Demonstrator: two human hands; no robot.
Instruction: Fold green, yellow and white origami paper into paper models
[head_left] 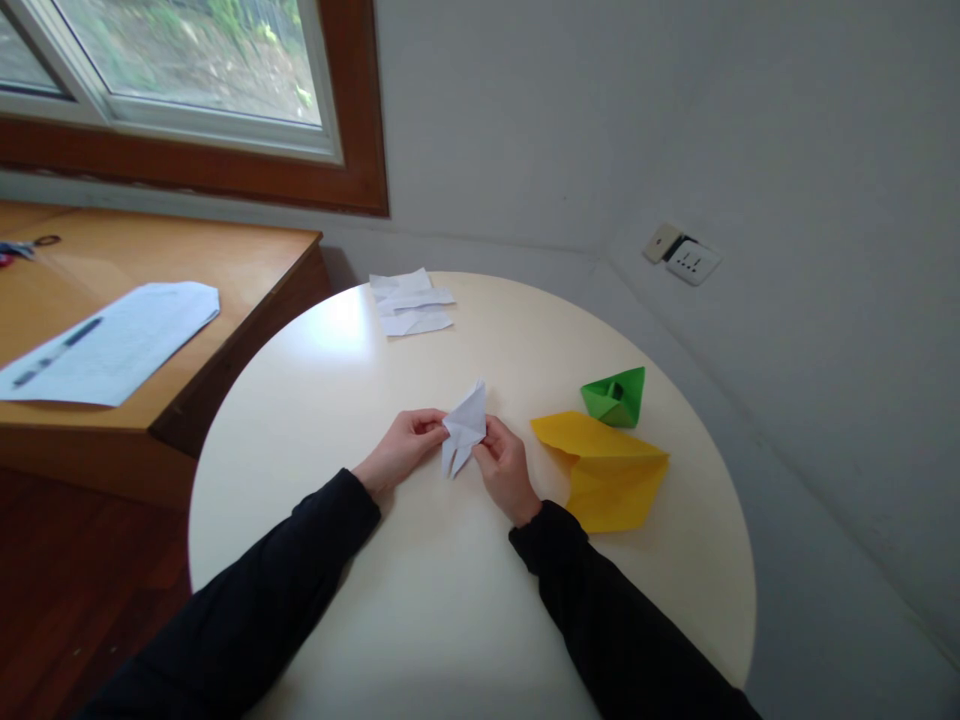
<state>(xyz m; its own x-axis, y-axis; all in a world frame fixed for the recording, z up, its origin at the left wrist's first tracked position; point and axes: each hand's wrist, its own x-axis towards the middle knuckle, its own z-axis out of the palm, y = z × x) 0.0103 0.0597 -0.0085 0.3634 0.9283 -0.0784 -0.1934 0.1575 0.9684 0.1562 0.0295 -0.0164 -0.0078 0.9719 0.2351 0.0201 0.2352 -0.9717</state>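
One folded white paper piece (468, 418) is held between the left hand (409, 442) and the right hand (507, 472), two hands in all, both pinching it: the left thumb and fingers at its left edge, the right ones at its right edge. It is over the middle of one round white desk (420, 610); whether it touches the surface I cannot tell. Its long axis runs near to far between the hands, leaning slightly right, with one pointed tip at the far end and two narrow prongs at the near end. Just right of the right hand lies one yellow folded paper (626, 485), with one green folded paper (616, 408) right by its far edge. Well beyond the hands, at the far rim, are overlapping white sheets (409, 322), too merged to count. Far left of the hands, one wooden desk (150, 240) carries one pen (81, 333) on printed paper (161, 335) and one pair of scissors (21, 248)
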